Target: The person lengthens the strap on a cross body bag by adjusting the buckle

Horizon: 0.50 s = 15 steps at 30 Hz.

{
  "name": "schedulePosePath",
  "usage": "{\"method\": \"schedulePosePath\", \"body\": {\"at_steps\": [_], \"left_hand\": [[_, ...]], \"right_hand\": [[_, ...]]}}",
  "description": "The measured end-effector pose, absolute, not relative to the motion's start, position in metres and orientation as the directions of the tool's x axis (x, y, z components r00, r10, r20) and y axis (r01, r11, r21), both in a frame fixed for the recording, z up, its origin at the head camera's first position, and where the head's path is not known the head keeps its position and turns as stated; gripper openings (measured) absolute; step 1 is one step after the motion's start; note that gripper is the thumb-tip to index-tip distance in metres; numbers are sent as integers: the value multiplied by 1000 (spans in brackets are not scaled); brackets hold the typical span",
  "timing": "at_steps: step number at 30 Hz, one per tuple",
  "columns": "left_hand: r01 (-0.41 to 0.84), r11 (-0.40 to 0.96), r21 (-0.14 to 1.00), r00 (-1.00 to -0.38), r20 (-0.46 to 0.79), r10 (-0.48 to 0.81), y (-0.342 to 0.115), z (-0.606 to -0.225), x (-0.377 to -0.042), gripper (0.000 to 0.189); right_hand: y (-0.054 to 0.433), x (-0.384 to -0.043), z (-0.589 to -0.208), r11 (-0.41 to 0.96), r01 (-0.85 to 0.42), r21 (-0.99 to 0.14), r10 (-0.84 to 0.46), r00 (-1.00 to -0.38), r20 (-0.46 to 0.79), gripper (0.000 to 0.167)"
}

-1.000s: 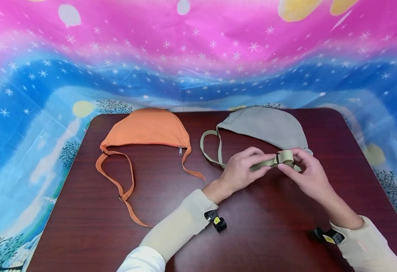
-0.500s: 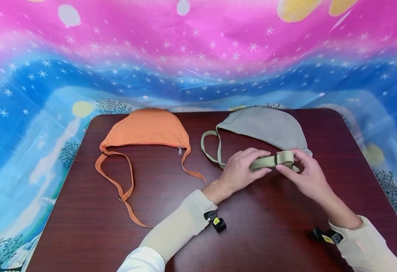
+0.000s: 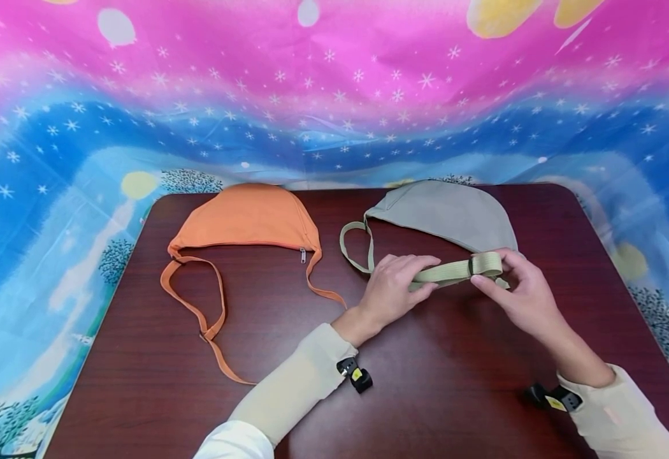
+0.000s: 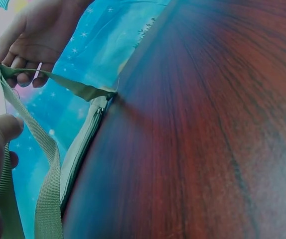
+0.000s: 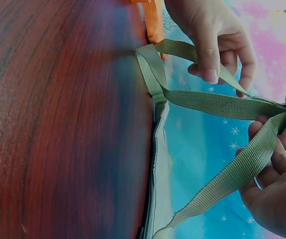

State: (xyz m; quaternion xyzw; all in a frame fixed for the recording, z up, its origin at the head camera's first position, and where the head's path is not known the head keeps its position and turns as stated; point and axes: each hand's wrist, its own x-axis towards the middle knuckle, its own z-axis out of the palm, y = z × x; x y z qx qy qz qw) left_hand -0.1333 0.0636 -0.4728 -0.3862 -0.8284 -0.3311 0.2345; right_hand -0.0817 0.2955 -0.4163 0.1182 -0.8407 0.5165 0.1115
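A grey-green crescent-shaped bag (image 3: 449, 213) lies on the dark wooden table (image 3: 415, 395), with its light green webbing strap (image 3: 449, 272) raised in front of it. My left hand (image 3: 388, 290) holds the strap's left stretch between thumb and fingers. At the strap's dark slider buckle (image 3: 471, 265), my right hand (image 3: 526, 296) pinches, with a loop of webbing standing out beside it. Two lengths of strap run between the hands in the right wrist view, and another length (image 5: 222, 174) slants down to the bag's edge.
To the left lies an orange crescent bag (image 3: 248, 217) with a metal zip pull (image 3: 303, 255). Its orange strap (image 3: 220, 296) trails toward the table's front, partly behind the left forearm. A printed snowflake cloth (image 3: 334, 95) hangs behind the table.
My left hand has slid left along the strap, away from the buckle, so more webbing shows between the hands. The right hand and buckle have shifted slightly right.
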Motion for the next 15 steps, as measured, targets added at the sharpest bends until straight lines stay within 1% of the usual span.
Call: {"method": "schedulePosePath", "body": {"at_steps": [3, 6, 15], "left_hand": [[808, 486, 332, -567, 660, 492, 64, -472, -133, 35], [812, 484, 327, -561, 664, 494, 65, -472, -134, 33], [798, 462, 387, -594, 635, 494, 69, -470, -133, 32]], "right_hand": [[295, -82, -417, 423, -319, -848, -81, -946, 315, 35], [295, -83, -418, 417, -320, -850, -79, -945, 317, 35], [293, -83, -420, 395, -321, -861, -83, -946, 314, 35]]}}
